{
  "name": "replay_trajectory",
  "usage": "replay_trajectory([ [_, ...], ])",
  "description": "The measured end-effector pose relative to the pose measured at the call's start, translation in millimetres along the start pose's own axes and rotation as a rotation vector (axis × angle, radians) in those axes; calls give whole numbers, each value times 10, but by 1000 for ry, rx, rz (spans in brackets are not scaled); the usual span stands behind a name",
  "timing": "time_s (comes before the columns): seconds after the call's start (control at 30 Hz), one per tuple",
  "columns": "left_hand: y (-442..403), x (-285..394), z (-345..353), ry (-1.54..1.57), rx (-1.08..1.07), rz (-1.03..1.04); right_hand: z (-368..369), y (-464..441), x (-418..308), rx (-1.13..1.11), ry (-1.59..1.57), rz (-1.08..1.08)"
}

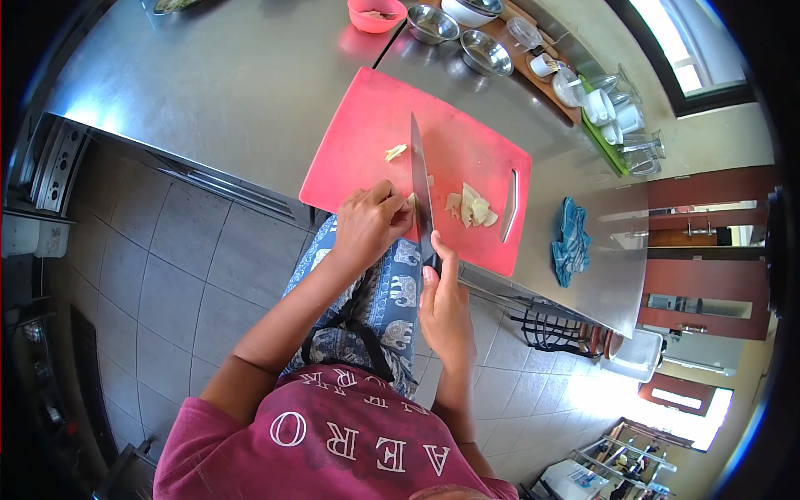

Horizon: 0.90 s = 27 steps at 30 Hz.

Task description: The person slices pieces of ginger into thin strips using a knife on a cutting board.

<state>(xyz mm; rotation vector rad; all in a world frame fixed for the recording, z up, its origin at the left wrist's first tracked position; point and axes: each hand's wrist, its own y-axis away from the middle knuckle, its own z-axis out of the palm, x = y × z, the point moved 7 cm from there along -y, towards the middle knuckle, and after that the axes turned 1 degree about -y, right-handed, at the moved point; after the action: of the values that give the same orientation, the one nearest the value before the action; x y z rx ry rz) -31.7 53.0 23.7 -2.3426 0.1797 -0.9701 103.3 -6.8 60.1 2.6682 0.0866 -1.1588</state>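
Note:
My right hand (445, 308) is closed around the dark handle of a kitchen knife (419, 162), its long blade pointing away from me over a pink cutting board (358, 125). Left of the blade, my left hand (373, 221) has its fingers bent and pinched on a small pale yellow piece (412, 200) that looks like ginger, mostly hidden by the fingertips. Thin cut sticks (396, 152) lie farther up the board. A small heap of pale slices (475, 208) rests on the board to the right of the knife.
Beneath the board is a steel worktop (250, 92). Along its back stand a pink bowl (375, 15), metal bowls (486, 53) and white cups (598, 107) on a green mat. A crumpled blue cloth (571, 242) lies right of the board.

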Motion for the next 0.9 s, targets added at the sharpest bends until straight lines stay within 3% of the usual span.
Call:
replay_trajectory([
  [0.17,-11,-3,9,20,-23,-12,34,-30,-53,113,102,-144],
  [0.27,-23,27,-20,-1,-4,-7,2,-92,19,14,-1,10],
  [0.63,-2,7,-16,23,13,-5,-22,120,-29,80,12,-46],
  [0.9,-2,9,-15,41,6,-6,9,103,22,7,-34,65],
])
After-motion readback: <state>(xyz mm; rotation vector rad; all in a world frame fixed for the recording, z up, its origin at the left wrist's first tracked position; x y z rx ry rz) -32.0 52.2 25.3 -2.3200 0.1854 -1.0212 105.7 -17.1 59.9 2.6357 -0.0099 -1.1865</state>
